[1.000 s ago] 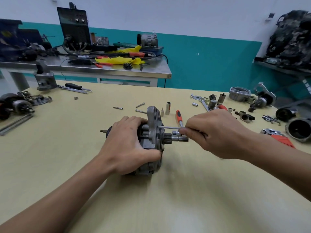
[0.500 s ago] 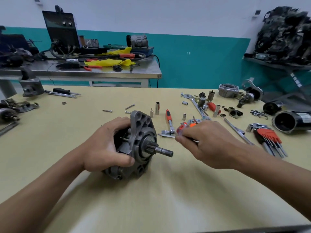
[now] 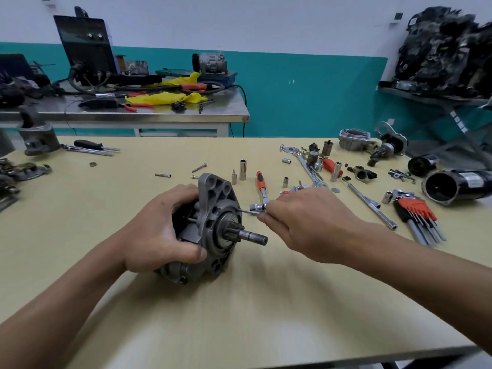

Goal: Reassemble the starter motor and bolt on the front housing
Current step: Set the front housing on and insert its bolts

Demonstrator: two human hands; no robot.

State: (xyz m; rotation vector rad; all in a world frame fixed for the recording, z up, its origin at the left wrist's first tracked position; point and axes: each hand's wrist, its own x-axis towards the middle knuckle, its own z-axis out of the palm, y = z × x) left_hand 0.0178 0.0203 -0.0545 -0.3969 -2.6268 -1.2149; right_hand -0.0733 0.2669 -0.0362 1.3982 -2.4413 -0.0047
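The starter motor lies on its side on the yellow table, its grey front housing point(image 3: 216, 196) and pinion shaft point(image 3: 253, 237) pointing right and toward me. My left hand point(image 3: 159, 235) grips the motor body behind the housing, thumb under the flange. My right hand point(image 3: 306, 225) pinches a thin metal rod point(image 3: 247, 211), a hex key or a long bolt, I cannot tell which. Its tip touches the housing face just above the shaft bearing.
An orange-handled ratchet point(image 3: 261, 182) lies right behind my right hand. Loose bolts point(image 3: 163, 175) and sockets point(image 3: 242, 169) sit behind the motor. At the right are a hex key set point(image 3: 415, 211), a long socket wrench point(image 3: 370, 201) and a black motor case point(image 3: 458, 186).
My left hand has turned the motor so its shaft faces me more. My right hand drew the rod slightly away half a second ago; its tip is back at the housing.
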